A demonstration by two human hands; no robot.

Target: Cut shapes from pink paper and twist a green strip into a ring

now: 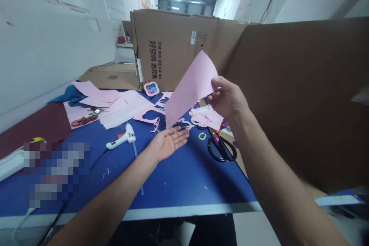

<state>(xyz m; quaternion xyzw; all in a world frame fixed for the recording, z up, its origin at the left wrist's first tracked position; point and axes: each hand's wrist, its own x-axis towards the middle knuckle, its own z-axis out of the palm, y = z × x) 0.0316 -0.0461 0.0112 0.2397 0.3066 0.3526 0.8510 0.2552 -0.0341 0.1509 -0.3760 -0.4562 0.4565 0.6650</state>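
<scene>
My right hand (227, 98) pinches the right edge of a pink paper sheet (190, 88) and holds it up, tilted, above the blue table (178, 177). Palm up under the sheet's lower corner lies my left hand (168, 142), fingers stretched out and holding nothing. Whether its fingertips touch the paper I cannot tell. Pink paper scraps (206, 117) with cut-out shapes lie just behind and below the held sheet.
Black scissors (220, 147) lie right of my left hand. A white glue gun (122, 139) with its cord is to the left. More pink sheets (115, 105), red-handled scissors (83, 120) and blue cloth (70, 94) sit far left. Cardboard walls (302, 96) bound the back and right.
</scene>
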